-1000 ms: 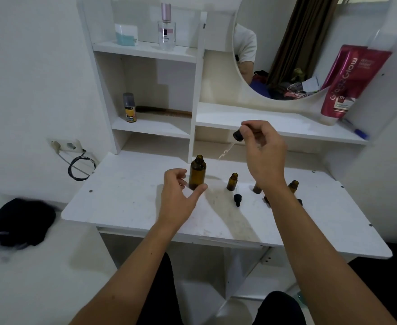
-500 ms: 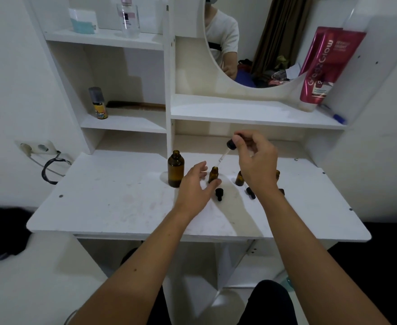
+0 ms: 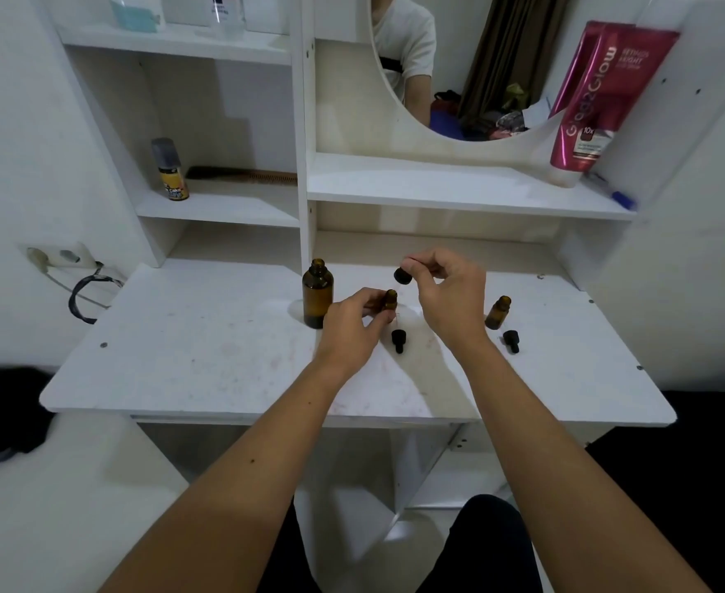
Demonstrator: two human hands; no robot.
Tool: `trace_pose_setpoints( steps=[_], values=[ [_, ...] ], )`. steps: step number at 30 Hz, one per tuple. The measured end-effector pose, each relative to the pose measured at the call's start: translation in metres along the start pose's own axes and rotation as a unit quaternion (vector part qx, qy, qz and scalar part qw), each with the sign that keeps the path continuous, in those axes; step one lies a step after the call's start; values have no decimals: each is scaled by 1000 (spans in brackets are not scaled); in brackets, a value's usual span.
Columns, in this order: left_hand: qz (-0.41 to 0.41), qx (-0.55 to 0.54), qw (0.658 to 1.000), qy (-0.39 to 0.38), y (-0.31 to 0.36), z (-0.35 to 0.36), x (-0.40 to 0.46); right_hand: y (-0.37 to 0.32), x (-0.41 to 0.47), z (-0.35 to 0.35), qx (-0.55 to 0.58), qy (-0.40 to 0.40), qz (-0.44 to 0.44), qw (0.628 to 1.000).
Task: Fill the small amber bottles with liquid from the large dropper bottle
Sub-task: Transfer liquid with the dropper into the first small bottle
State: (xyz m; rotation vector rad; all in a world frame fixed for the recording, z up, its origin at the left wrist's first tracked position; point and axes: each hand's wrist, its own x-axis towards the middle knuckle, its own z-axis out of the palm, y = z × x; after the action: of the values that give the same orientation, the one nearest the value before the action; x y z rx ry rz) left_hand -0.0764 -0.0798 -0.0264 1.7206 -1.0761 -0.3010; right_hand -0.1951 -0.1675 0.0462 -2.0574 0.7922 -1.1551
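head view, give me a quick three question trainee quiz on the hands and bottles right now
1. True or false: the large amber bottle has its cap on.
2. Which hand holds the dropper? A left, B right.
3. What does the left hand steady?

Key:
1. False; its neck is open.
2. B; the right hand pinches the dropper's black bulb.
3. A small amber bottle, open, directly under the dropper.
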Motion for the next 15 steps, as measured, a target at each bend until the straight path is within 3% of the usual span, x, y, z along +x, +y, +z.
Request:
trace_pose_setpoints(
  steps=[15],
  values=[
    [-6,21,1000,-2,0,2,0,-5,3,1,-37,-21,2,999]
  ],
)
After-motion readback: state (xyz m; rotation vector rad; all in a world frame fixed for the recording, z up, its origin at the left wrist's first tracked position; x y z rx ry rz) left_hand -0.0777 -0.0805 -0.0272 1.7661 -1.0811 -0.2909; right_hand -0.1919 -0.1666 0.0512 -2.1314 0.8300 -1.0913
